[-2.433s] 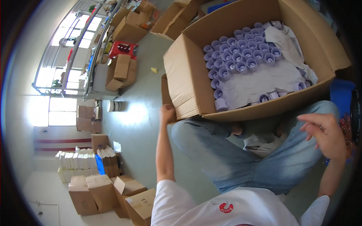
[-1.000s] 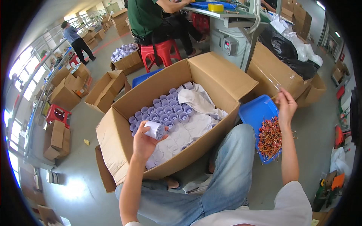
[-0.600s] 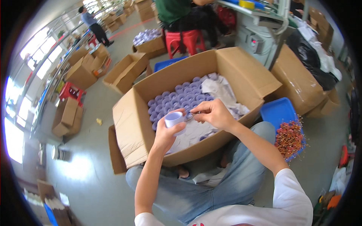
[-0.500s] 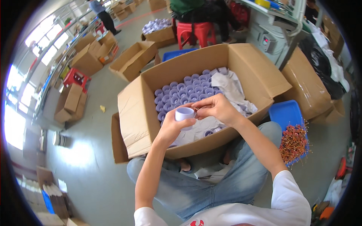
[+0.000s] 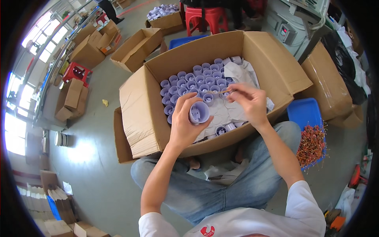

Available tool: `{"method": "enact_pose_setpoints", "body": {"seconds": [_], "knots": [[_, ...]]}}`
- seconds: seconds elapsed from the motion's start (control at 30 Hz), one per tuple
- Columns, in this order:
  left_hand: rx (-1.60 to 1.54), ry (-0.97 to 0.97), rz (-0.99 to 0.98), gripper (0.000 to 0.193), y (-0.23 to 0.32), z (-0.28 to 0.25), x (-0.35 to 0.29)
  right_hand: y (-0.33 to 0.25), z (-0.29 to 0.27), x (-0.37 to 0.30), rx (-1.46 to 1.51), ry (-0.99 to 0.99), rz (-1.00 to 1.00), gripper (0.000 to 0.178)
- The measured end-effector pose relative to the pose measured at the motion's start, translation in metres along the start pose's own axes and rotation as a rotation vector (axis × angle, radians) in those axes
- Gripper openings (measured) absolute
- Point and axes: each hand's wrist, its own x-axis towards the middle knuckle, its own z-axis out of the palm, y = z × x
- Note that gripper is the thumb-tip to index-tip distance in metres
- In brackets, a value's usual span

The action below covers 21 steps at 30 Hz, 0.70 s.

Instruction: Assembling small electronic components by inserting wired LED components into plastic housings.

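Observation:
My left hand (image 5: 182, 122) is wrapped round a lavender plastic cup (image 5: 199, 113), its open mouth tipped toward me so that small raised parts show on its inner floor. To the right of it, my right hand (image 5: 249, 103) pinches a thin reddish wire (image 5: 221, 91) that stretches left from the fingertips; it is blurred. Both hands are above a large open cardboard box (image 5: 185, 59). Inside the box stand rows of the same lavender cups (image 5: 191, 84), mouths up, beside crumpled white paper sheets (image 5: 225, 112). A few more cups lie along the near wall.
On the floor at my right, a blue tray (image 5: 303, 110) holds a tangled heap of red and yellow wires (image 5: 310, 146). Other cardboard boxes (image 5: 136, 49) stand beyond and to the left. A red stool (image 5: 206, 19) with a seated person is behind the box.
My right hand has drawn away from the cup to the right, with the wire stretched out. The cup has tilted, so its inside now faces me. The whole view has shifted slightly.

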Motion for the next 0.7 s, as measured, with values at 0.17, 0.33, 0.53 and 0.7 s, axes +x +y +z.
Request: {"method": "enact_pose_setpoints", "body": {"seconds": [0.17,0.33,0.53,0.7], "knots": [[-0.136,0.109,-0.057,0.048,-0.01,0.009,-0.005,-0.018,0.001,-0.012,0.16,-0.124,-0.177,0.02],[-0.096,0.169,0.038,0.047,-0.012,0.015,-0.005,-0.021,0.015,-0.025,0.195,-0.182,-0.146,0.02],[-0.065,0.182,0.052,0.049,-0.014,0.017,-0.006,-0.026,0.011,-0.024,0.363,-0.117,-0.154,0.02],[-0.111,0.199,0.052,0.046,-0.014,0.02,-0.006,-0.015,0.019,-0.031,0.331,-0.169,-0.044,0.02]]}}
